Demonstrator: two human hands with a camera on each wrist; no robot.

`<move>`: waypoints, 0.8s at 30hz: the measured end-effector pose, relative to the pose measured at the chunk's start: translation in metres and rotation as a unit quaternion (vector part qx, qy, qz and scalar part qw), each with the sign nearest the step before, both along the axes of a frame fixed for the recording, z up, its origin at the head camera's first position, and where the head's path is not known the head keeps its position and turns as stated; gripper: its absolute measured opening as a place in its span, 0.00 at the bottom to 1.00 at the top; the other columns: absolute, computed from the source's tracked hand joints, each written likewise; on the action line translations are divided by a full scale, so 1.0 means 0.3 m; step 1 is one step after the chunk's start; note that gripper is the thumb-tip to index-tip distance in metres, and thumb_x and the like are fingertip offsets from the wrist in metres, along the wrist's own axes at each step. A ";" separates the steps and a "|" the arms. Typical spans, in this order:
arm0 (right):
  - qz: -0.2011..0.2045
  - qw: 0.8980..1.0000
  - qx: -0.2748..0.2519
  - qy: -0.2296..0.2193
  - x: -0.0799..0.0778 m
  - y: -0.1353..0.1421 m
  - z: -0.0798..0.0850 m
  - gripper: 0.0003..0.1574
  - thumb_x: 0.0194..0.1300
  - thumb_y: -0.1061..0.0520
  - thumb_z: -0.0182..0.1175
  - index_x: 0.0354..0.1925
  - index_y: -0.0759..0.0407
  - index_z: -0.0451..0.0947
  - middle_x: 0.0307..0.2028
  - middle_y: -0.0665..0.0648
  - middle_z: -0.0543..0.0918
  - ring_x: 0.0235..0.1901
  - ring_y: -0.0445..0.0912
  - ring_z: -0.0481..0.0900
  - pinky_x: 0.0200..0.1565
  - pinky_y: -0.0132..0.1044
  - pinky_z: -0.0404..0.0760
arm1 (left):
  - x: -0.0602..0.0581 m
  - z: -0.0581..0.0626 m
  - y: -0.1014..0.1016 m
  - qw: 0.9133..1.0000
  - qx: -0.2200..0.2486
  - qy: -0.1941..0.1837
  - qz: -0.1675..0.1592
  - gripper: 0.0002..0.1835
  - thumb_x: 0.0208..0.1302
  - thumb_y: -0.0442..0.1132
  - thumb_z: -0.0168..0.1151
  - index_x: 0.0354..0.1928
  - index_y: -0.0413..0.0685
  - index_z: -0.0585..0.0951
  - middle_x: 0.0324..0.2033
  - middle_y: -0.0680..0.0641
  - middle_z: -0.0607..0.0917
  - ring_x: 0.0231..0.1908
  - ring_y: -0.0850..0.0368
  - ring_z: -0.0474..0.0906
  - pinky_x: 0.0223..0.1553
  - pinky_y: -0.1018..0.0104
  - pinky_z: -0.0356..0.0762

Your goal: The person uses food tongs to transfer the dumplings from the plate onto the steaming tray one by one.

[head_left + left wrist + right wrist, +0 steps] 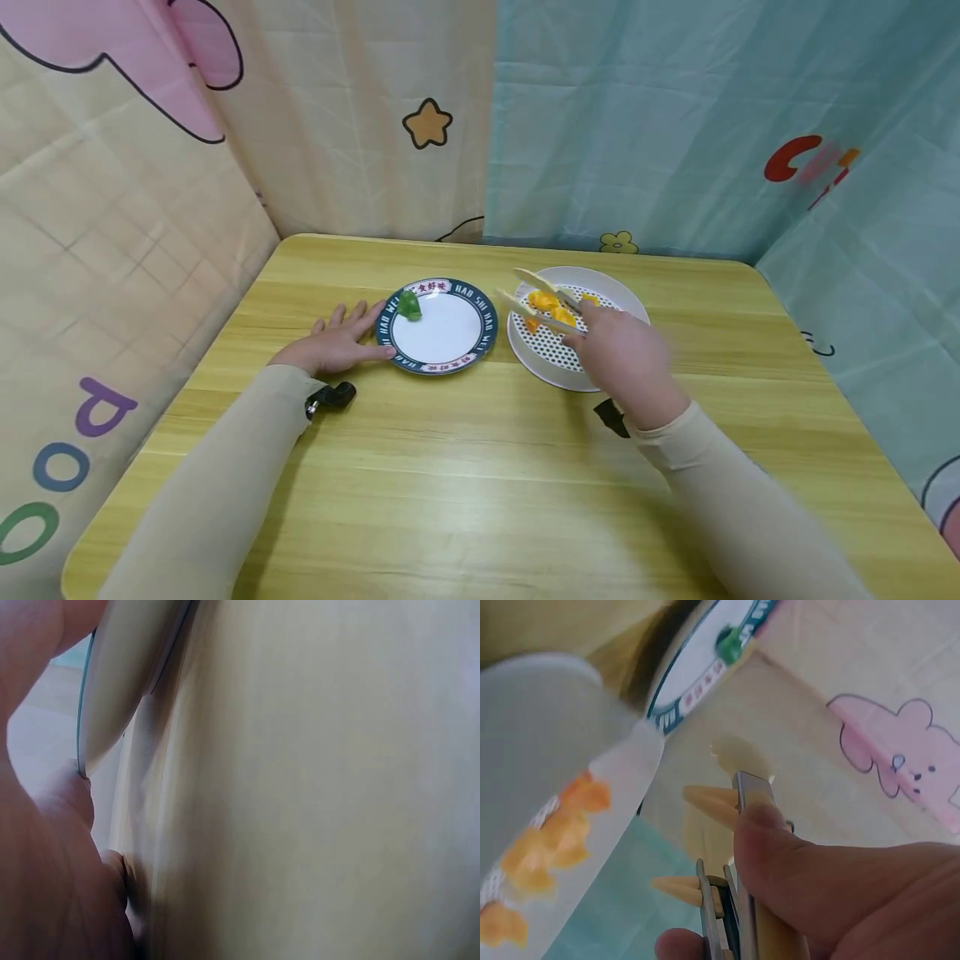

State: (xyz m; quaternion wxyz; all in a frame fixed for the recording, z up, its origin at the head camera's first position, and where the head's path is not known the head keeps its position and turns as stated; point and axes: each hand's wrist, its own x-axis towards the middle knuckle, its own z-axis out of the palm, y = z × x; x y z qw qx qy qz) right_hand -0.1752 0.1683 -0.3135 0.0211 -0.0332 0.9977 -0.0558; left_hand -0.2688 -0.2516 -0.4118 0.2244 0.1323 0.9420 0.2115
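Observation:
My left hand (341, 342) lies at the left edge of a round plate (446, 329) with a dark lettered rim; its spread fingers and thumb touch that rim. A green vegetable piece (409, 306) sits on the plate's upper left. My right hand (626, 354) grips metal tongs (751, 787) with pale tips, the two arms apart and nothing between them. In the head view the tongs overlap a white perforated basket (630, 296), which holds several orange-yellow pieces (543, 301). From the left wrist, the plate's pale underside (120, 682) shows beside the fingers.
Plate and basket stand side by side on a wooden table (420, 467) with rounded corners. Patterned curtains (637, 125) hang behind the far edge and along both sides. A black strap piece (330, 400) shows at the left wrist.

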 end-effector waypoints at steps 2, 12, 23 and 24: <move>0.025 1.000 0.002 0.006 -0.011 -0.077 -0.026 0.29 0.72 0.40 0.66 0.59 0.57 0.76 0.39 0.60 0.88 0.33 0.54 0.84 0.23 0.46 0.78 | 0.002 0.002 0.001 1.000 0.001 0.001 0.001 0.61 0.64 0.81 0.53 0.86 0.67 0.35 0.84 0.35 0.33 0.80 0.24 0.20 0.74 0.22 0.20; 0.100 0.993 0.065 0.006 -0.060 -0.328 -0.110 0.35 0.74 0.37 0.64 0.68 0.53 0.74 0.49 0.55 0.87 0.35 0.49 0.82 0.26 0.41 0.84 | 0.002 0.001 0.013 1.000 0.000 0.003 0.000 0.60 0.64 0.81 0.52 0.86 0.67 0.35 0.85 0.36 0.33 0.81 0.26 0.20 0.75 0.23 0.20; 0.132 0.984 0.109 0.047 -0.097 -0.411 -0.152 0.34 0.73 0.39 0.66 0.69 0.52 0.74 0.55 0.51 0.87 0.31 0.49 0.81 0.25 0.39 0.83 | 0.015 0.010 0.005 1.000 0.007 0.000 0.004 0.62 0.62 0.83 0.53 0.85 0.68 0.34 0.84 0.36 0.32 0.80 0.26 0.18 0.74 0.24 0.17; 0.131 0.984 0.113 0.047 -0.099 -0.414 -0.152 0.33 0.73 0.40 0.66 0.69 0.52 0.74 0.55 0.50 0.87 0.31 0.49 0.80 0.24 0.39 0.82 | 0.016 0.010 0.005 1.000 0.006 0.001 0.004 0.62 0.62 0.83 0.53 0.85 0.68 0.34 0.84 0.36 0.33 0.81 0.26 0.19 0.75 0.24 0.17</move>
